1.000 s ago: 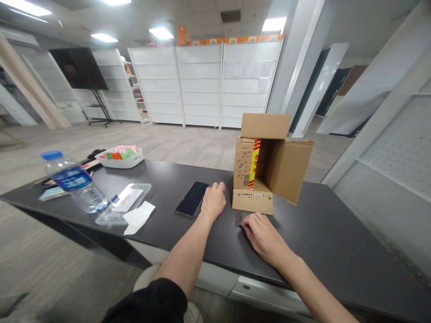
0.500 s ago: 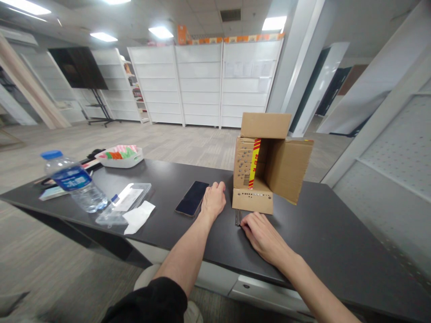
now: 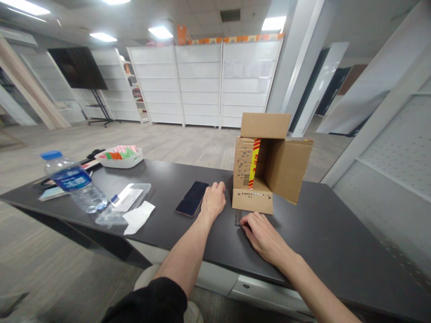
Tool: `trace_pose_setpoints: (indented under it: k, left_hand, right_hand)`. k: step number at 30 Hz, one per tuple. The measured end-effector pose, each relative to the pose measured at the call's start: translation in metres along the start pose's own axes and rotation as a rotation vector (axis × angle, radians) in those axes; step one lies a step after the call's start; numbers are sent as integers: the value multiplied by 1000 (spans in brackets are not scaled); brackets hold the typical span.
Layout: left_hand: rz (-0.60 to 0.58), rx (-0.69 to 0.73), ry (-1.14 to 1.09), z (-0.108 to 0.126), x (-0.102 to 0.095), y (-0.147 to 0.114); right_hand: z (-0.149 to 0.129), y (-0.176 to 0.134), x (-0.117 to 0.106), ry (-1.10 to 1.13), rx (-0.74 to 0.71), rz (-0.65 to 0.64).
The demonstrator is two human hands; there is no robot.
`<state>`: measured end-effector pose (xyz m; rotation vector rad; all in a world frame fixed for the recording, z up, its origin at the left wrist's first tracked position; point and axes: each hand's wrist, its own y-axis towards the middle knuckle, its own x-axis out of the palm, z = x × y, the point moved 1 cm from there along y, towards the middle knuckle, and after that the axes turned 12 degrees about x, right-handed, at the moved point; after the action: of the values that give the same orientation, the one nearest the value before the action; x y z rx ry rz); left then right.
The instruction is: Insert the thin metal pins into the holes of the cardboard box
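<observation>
My left hand (image 3: 214, 199) rests on the black table beside the right edge of a smartphone (image 3: 191, 198), its fingers curled down and their undersides hidden. My right hand (image 3: 261, 233) lies lower and to the right, closed, with its fingertips at the right side of several thin metal screws or nails (image 3: 237, 217) lined up side by side. Whatever either hand may hold is out of sight. Just behind the metal pieces stands an open cardboard box (image 3: 243, 163), its mouth towards me, with small metal studs in its left side and lower flap (image 3: 252, 202).
On the left are a tilted-looking water bottle (image 3: 74, 179), a clear plastic case (image 3: 129, 197), a white paper tissue (image 3: 139, 217) and a white basket (image 3: 126, 161) with colourful contents. The black table (image 3: 319, 237) has drawers (image 3: 256, 291) under its front edge.
</observation>
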<state>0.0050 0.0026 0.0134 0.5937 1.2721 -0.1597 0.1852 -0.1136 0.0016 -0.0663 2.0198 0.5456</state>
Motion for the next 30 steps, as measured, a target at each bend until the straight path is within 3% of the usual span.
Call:
trace_pose_setpoints:
  k: [30]
  left_hand:
    - [5,2,3,-1,2,1]
  right_hand:
    - [-1,2,-1,-7,22,-32]
